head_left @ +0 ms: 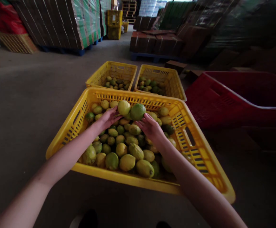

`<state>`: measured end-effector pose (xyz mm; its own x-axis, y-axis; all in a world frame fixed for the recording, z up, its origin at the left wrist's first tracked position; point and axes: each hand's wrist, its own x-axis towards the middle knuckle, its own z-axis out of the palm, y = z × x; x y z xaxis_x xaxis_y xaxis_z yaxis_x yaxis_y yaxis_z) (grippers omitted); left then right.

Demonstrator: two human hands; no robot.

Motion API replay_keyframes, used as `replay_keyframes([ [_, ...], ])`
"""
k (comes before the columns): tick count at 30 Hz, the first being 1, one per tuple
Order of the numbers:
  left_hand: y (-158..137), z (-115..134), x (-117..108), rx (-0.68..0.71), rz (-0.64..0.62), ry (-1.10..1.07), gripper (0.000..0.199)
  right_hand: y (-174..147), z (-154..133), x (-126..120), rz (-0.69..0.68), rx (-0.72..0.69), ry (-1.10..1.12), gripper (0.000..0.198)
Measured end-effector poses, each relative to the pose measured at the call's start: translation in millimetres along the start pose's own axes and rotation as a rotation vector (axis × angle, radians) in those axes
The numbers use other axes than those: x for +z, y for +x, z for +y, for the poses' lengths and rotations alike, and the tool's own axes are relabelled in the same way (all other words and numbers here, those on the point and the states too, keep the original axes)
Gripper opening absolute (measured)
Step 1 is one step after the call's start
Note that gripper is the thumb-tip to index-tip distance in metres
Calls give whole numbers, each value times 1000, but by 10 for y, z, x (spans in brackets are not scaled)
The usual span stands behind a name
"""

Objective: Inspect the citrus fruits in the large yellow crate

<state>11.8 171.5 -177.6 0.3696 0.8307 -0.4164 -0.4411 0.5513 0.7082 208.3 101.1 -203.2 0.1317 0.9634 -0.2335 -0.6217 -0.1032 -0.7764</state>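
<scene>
Above the far part of a large yellow crate (133,183) both hands are reaching out. My left hand (108,119) has its fingers curled round the side of a yellow lemon (124,108). A green lemon (138,111) rests in the fingers of my right hand (152,127), right beside the yellow one. Under them, the crate is filled with many yellow and green lemons (127,162) of mixed size. Part of the pile is hidden behind my forearms.
Two smaller yellow crates, one at the left (97,70) and one at the right (174,79), hold lemons behind the large crate. A big red bin (223,107) stands at the right. Farther back are stacked cartons (155,43) on a blue pallet and a wrapped stack (88,22).
</scene>
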Motion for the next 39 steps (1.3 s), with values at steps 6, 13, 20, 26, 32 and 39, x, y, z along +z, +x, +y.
replay_keyframes([
  [6, -35, 16, 47, 13, 21, 26, 21, -8, -2, 27, -7, 46, -23, 13],
  [13, -40, -30, 66, -11, -77, 57, 21, -64, 58, 73, -58, 36, -145, 22],
  [20, -60, -118, 89, -18, -222, 65, 21, -89, 108, 101, -92, 29, -171, 33],
  [26, 13, -187, 49, -22, -220, 24, 35, -125, 189, 128, -71, 82, -253, 34],
  [32, 19, -99, 47, -87, -121, -34, 54, -184, 230, 159, -141, 150, -299, 45],
  [39, 6, -71, 63, -101, -85, -76, 51, -191, 225, 172, -157, 164, -344, 47],
])
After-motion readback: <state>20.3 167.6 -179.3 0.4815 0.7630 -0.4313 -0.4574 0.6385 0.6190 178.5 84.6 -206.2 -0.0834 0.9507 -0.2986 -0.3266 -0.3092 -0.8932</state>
